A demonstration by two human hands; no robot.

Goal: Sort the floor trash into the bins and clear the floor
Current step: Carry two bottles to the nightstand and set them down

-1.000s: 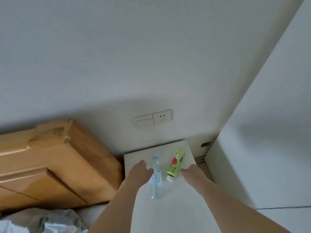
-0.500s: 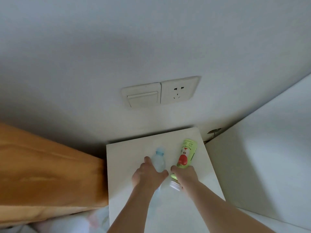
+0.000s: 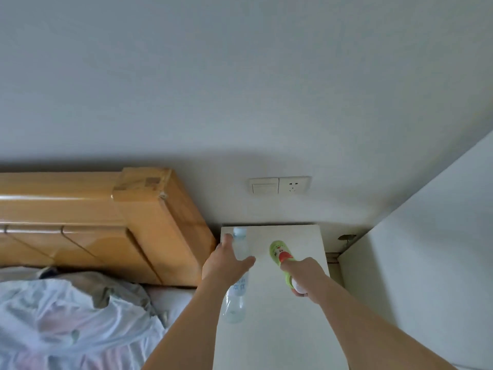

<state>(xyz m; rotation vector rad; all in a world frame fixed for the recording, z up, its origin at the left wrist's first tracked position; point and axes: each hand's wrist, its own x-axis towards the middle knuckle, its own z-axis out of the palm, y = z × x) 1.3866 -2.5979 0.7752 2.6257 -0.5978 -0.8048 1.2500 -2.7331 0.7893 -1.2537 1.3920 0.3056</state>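
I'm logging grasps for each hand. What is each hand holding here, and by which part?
The left hand grips the clear water bottle around its upper body. The right hand holds the green bottle near its white-capped end.

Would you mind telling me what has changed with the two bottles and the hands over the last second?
Both hands closed in and took hold: the left hand now grips the clear water bottle, and the right hand grips the green bottle near its white cap. A second ago both bottles lay untouched. It is unclear whether either is lifted off the white nightstand. The nightstand and wall socket are unchanged.
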